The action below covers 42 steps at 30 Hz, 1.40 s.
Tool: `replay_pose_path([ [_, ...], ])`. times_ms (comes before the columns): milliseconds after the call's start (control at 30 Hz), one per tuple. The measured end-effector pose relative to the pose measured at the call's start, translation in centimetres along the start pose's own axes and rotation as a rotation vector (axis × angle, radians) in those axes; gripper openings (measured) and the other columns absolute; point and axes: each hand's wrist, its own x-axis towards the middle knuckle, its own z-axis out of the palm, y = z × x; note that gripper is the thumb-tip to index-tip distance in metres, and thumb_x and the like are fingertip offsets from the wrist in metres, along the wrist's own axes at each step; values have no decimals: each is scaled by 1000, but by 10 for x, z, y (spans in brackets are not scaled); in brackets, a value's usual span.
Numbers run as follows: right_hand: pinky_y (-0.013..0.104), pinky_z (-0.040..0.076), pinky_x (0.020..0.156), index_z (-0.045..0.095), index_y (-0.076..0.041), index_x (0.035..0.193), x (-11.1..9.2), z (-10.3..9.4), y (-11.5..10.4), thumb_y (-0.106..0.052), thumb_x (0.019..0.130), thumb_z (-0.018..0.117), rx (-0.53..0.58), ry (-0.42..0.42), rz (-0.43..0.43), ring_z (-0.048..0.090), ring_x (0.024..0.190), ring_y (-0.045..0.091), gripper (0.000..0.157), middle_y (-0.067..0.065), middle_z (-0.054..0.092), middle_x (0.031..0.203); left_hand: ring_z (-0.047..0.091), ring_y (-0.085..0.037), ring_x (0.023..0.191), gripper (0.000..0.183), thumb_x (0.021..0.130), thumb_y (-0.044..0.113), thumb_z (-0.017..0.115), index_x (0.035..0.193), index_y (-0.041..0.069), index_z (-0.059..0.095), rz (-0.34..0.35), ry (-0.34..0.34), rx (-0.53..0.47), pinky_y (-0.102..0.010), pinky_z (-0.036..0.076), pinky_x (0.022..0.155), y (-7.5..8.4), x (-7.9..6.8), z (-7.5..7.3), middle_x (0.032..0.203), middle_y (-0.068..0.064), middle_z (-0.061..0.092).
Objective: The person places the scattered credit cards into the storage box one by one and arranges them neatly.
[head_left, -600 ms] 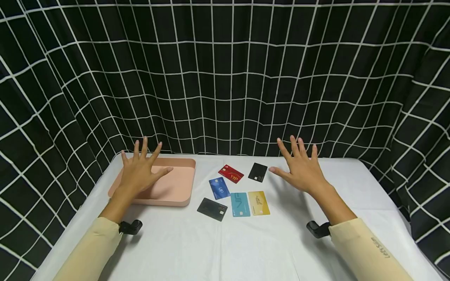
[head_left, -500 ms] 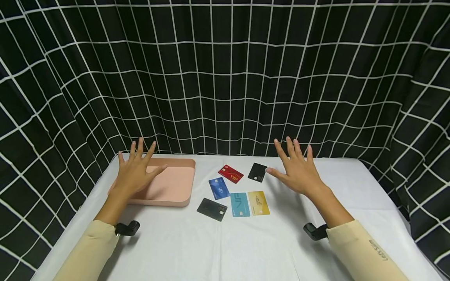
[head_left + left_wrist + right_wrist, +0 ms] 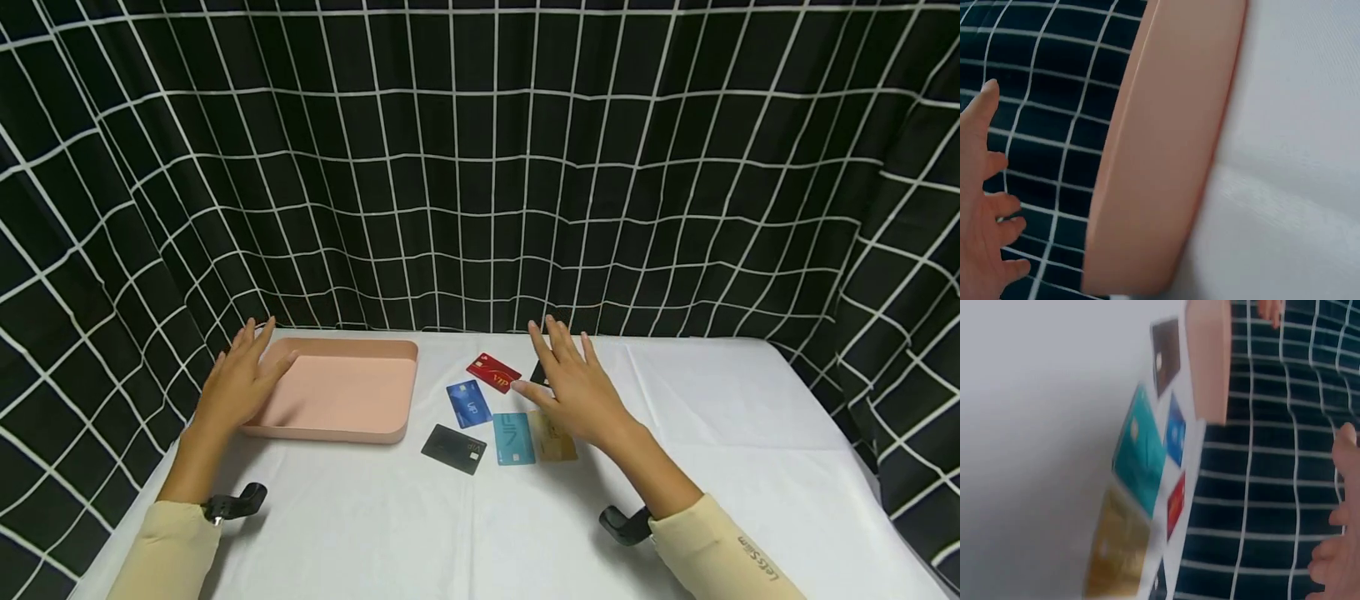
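My left hand [image 3: 236,385] hovers over the left side of a pink tray [image 3: 401,392], fingers extended and thumb apart, holding nothing. In the left wrist view, the tray's outer wall [image 3: 1160,150] stands beside that hand. My right hand [image 3: 581,392], fingers spread, is raised above the cards and holds nothing. It partly covers a black card [image 3: 537,375] and the top of a gold card [image 3: 555,446]. Around these lie a red VIP card [image 3: 491,371], a blue card [image 3: 468,404], a teal card [image 3: 513,439] and a dark grey VIP card [image 3: 453,448].
A white cloth [image 3: 360,525] covers the table. Behind it and along both sides hangs a black curtain [image 3: 480,167] with a white grid. A black wrist camera is strapped to each forearm, and its lens end sticks out inward.
Both hands have shifted left. My left hand went from above the tray to its left side, and my right hand came in over the black and gold cards. The cards and tray stayed put.
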Motion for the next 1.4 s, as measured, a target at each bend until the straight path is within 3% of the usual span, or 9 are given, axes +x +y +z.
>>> replay_pose_path([
  [233, 55, 7, 124, 18, -11, 163, -1, 12, -34, -57, 100, 52, 49, -8, -86, 12, 156, 30, 85, 14, 11, 170, 15, -55, 147, 72, 107, 48, 42, 163, 9, 18, -79, -36, -145, -76, 17, 110, -22, -7, 3, 165, -28, 11],
  [400, 55, 15, 123, 33, -5, 158, -9, 21, -41, -54, 99, 58, 89, 1, -108, 23, 153, 34, 81, 20, 25, 165, 22, -59, 143, 71, 108, 45, 42, 161, 4, 20, -133, -48, -193, -73, 20, 112, -33, -11, 8, 163, -29, 17],
  [633, 56, 28, 118, 45, -2, 152, -19, 31, -30, -47, 94, 69, 92, -30, -74, 41, 143, 42, 77, 25, 42, 155, 33, -58, 139, 65, 108, 37, 46, 159, 3, 27, -138, -52, -240, -70, 27, 111, -42, -15, 13, 155, -33, 31],
  [833, 58, 43, 107, 47, 1, 150, -26, 38, -13, -41, 90, 77, 103, -78, -37, 46, 138, 44, 79, 26, 46, 152, 39, -58, 135, 60, 108, 32, 48, 155, -3, 33, -104, -33, -280, -67, 32, 110, -51, -16, 17, 150, -35, 38],
  [1033, 58, 48, 101, 49, 1, 148, -30, 40, 4, -35, 85, 82, 157, -119, -13, 52, 133, 42, 80, 24, 48, 150, 42, -50, 137, 55, 107, 24, 51, 152, -5, 38, -91, -5, -348, -61, 35, 110, -57, -19, 24, 148, -31, 44],
  [1200, 55, 47, 102, 51, 2, 146, -32, 40, 18, -32, 78, 88, 193, -167, 10, 58, 126, 38, 84, 21, 56, 144, 40, -46, 141, 51, 107, 19, 50, 152, -4, 40, -94, 14, -392, -25, 35, 111, -62, -20, 31, 150, -27, 44],
  [1267, 55, 45, 105, 53, 3, 143, -31, 39, 23, -31, 76, 90, 204, -185, 12, 57, 127, 38, 84, 20, 60, 140, 38, -44, 142, 49, 108, 18, 47, 152, -3, 40, -104, 19, -426, -17, 30, 108, -64, -20, 32, 151, -26, 43],
  [1333, 55, 45, 106, 56, 4, 141, -31, 38, 27, -29, 73, 92, 209, -199, 11, 58, 125, 39, 84, 21, 62, 136, 34, -42, 144, 48, 108, 19, 44, 152, -1, 41, -124, 20, -468, -22, 28, 114, -65, -20, 32, 153, -24, 41],
  [1400, 54, 46, 103, 59, 5, 138, -30, 38, 30, -28, 71, 93, 208, -203, 4, 59, 120, 39, 82, 21, 63, 131, 31, -40, 146, 48, 108, 20, 43, 152, 0, 42, -149, 21, -511, -33, 26, 120, -67, -20, 33, 155, -21, 39],
])
